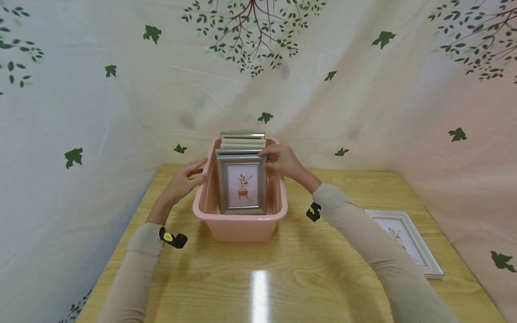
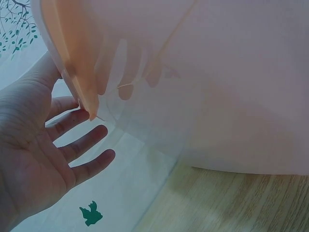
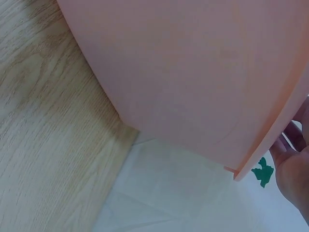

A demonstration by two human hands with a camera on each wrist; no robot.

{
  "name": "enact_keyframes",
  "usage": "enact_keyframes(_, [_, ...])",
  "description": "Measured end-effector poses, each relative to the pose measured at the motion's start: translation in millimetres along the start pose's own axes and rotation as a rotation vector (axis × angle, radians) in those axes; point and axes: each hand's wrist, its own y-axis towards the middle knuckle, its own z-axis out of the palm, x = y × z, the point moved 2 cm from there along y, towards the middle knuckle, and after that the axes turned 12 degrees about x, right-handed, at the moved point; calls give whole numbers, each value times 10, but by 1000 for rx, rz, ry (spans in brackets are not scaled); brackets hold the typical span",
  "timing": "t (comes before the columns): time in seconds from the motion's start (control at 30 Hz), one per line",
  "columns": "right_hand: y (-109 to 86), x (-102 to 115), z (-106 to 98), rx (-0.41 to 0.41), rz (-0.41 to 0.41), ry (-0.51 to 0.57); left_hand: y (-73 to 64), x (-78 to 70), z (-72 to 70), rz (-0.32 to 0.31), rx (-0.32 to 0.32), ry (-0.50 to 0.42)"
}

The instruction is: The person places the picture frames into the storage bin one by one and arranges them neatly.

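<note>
A pink plastic tub (image 1: 242,229) holds several picture frames standing on edge, one behind another. The front picture frame (image 1: 242,186) has a silver-grey border and a print of a potted plant. My right hand (image 1: 282,160) pinches a silver frame near the top right corner of the front frames; in the right wrist view only part of that hand (image 3: 294,164) shows, beyond the tub's rim. At the tub's left rim, my left hand (image 1: 183,181) rests its fingertips. The left wrist view has its fingers (image 2: 89,145) spread and fairly straight beside the rim (image 2: 72,72).
A white picture frame (image 1: 420,244) lies flat on the wooden table (image 1: 226,282) at the right, partly covered by the right sleeve. Behind the tub hangs a pale cloth (image 1: 153,112) printed with leaves and birds. White-bordered frames (image 1: 242,142) stand farther back in the tub.
</note>
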Motion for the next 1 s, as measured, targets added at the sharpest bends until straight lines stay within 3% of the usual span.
enact_keyframes(0.2, [4, 12, 4, 1, -7, -93, 3, -34, -3, -4, 12, -7])
enact_keyframes(0.47, [21, -12, 41, -15, -23, -173, -83, -349, -4, -19, 37, 1])
enact_keyframes(0.57, [19, -25, 54, -15, -24, -180, -64, -296, -7, -28, 40, -2])
enact_keyframes(0.77, [5, -18, 54, -11, -25, -169, 13, -52, -43, -42, 48, 22])
enact_keyframes(1.0, [-13, 3, 28, 5, -23, -166, 44, -24, -77, -43, 64, 53])
